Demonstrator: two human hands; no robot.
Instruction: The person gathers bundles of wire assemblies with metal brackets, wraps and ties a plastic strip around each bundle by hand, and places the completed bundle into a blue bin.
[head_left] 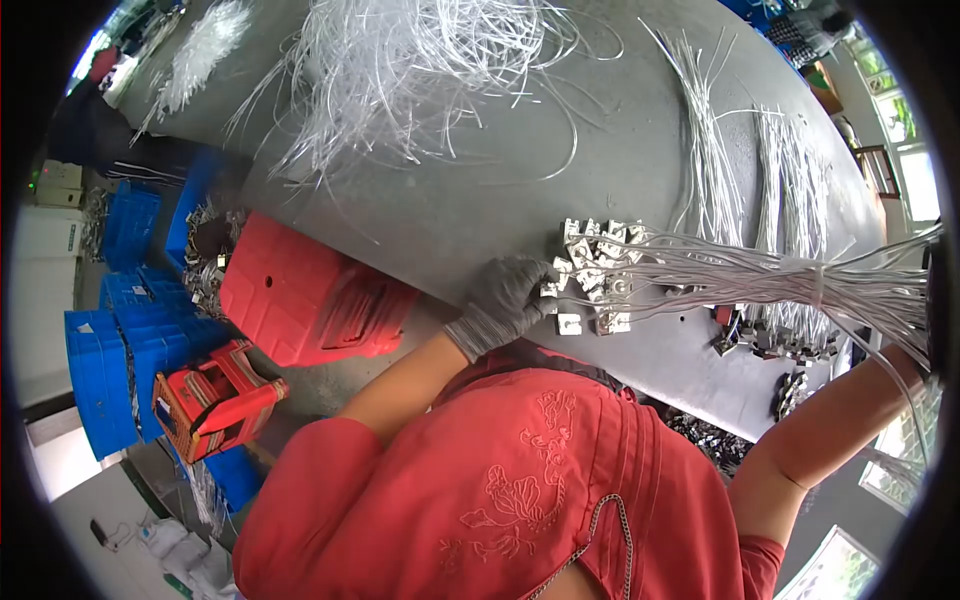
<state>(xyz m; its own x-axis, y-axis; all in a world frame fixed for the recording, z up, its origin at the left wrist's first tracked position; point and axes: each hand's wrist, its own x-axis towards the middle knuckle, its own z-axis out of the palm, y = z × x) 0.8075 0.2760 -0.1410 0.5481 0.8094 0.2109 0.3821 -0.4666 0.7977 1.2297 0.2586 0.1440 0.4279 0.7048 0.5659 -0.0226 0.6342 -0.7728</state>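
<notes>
My left hand (pixel 505 300), in a grey glove, is at the table's near edge with its fingers curled against a cluster of small white connectors (pixel 606 265). Its fingertips touch the outermost piece at the left side. Grey wires lead right from these connectors and gather into a long bundle (pixel 720 275), bound partway along by a tie. At the far right edge of the view my right hand (pixel 937 310) is mostly cut off; only a dark gloved part shows, closed around the wire bundle's end.
Loose clear wires (pixel 420 70) lie heaped across the grey table (pixel 440 215). Two more wire bundles, silvery (pixel 710 150) and pale (pixel 790 190), lie at the right. A red plastic stool (pixel 290 290), a red basket (pixel 220 400) and blue crates (pixel 125 370) stand left. Another person's dark sleeve (pixel 90 125) is upper left.
</notes>
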